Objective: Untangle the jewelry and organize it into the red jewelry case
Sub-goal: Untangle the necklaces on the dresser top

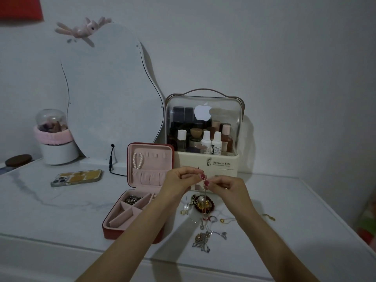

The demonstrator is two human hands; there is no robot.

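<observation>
Red jewelry case (133,231): it sits open on the white worktop (61,210), left of the hands. Its lid stands up at the back, and its long side runs from front to back.
Inside the case: a pearl bracelet (137,160) hangs in the lid. Some silver bits (132,199) lie in a back box of the pink tray.
Thin chain (205,192): it hangs straight down from the fingers, toward the pile.
Left hand (180,180): fingers curled, pinching the top of the thin chain.
Right hand (225,189): fingers curled, pinching the same chain, just beside the left hand.
Jewelry pile (201,205): it lies on the worktop right under the hands, right of the case.
Tangled silver chains (203,240): they lie nearer the front edge.
Other things: a phone (78,177) lies flat on the left. A clear box of bottles (204,131) stands behind the hands. A wavy mirror (107,88) leans on the wall.
</observation>
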